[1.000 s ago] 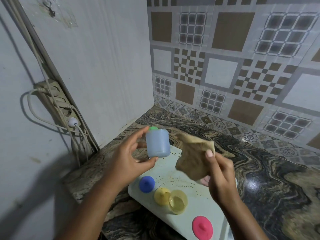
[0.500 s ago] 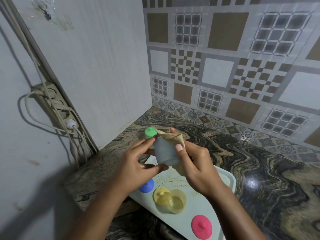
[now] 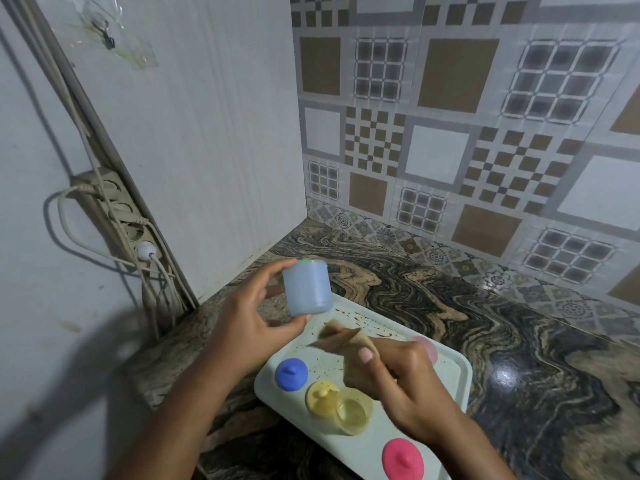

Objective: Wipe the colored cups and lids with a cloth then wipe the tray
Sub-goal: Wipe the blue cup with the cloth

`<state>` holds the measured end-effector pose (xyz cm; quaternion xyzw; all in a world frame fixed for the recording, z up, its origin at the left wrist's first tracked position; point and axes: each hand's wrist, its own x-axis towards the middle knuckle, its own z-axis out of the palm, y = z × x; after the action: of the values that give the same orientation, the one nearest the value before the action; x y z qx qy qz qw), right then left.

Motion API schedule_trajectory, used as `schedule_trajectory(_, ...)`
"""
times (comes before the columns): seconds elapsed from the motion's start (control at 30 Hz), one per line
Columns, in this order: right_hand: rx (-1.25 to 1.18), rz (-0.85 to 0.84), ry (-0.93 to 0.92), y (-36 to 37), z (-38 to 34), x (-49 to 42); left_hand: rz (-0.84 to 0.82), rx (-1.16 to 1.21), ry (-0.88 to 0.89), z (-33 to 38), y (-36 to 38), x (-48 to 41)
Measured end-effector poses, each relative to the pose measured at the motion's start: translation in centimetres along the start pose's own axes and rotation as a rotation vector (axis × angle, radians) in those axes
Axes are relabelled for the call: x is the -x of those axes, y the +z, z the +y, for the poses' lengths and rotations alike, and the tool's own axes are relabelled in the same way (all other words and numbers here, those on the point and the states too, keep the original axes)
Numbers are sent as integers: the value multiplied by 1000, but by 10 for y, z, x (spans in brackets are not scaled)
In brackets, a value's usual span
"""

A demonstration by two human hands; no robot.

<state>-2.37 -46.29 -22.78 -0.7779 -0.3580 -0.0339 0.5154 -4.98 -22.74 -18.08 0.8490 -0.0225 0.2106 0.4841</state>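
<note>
Change: since 0.5 s ago the right hand (image 3: 405,379) and its brown cloth (image 3: 349,341) have come away from the blue cup (image 3: 306,289) and now sit lower, over the tray (image 3: 453,386).
Left hand (image 3: 249,323): curled round the blue cup, thumb under its lower edge, fingers behind it.
Blue cup: held in the air above the tray's far left corner, well apart from the cloth.
Right hand: pinches the bunched cloth between thumb and fingers, just above the tray.
Tray: pale, speckled with brown crumbs, lying on the marbled countertop (image 3: 519,341).
On the tray: 1 blue lid (image 3: 292,374), 1 yellow lid (image 3: 322,398) touching 1 yellow cup (image 3: 354,414), 1 pink lid (image 3: 403,459) at the near edge.
Pink cup (image 3: 428,346): mostly hidden behind the right hand.
Green lid (image 3: 304,261): only a sliver shows behind the blue cup's top.
Left wall: power strip (image 3: 121,216) with cables.
</note>
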Motion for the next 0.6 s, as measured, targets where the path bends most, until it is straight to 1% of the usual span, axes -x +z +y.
schedule_trajectory(0.03,-82,55,71,0,-1,2,0,4,-10,-1,0,1)
schedule_trajectory(0.13,-343,349,242,-6,-8,-6,-18,61,-26,-2,2,2)
schedule_trajectory(0.17,-415,417,266,-9,-11,-12,-27,86,-27,-2,4,2)
schedule_trajectory(0.23,-520,460,253,-14,-17,-24,-50,73,-11,0,8,4)
schedule_trajectory(0.3,-542,448,228,-15,-23,-34,-71,36,11,1,14,5)
schedule_trajectory(0.37,-465,387,202,-13,-31,-41,-75,67,-34,2,21,6)
schedule_trajectory(0.43,-292,258,123,-7,-35,-45,-57,45,-30,4,25,5)
schedule_trajectory(0.5,-44,116,38,-3,-32,-45,-59,-29,27,7,24,2)
schedule_trajectory(0.53,42,64,-13,-3,-29,-46,-64,-62,54,9,22,1)
schedule_trajectory(0.6,93,15,-81,-4,-27,-45,-66,-100,63,14,18,0)
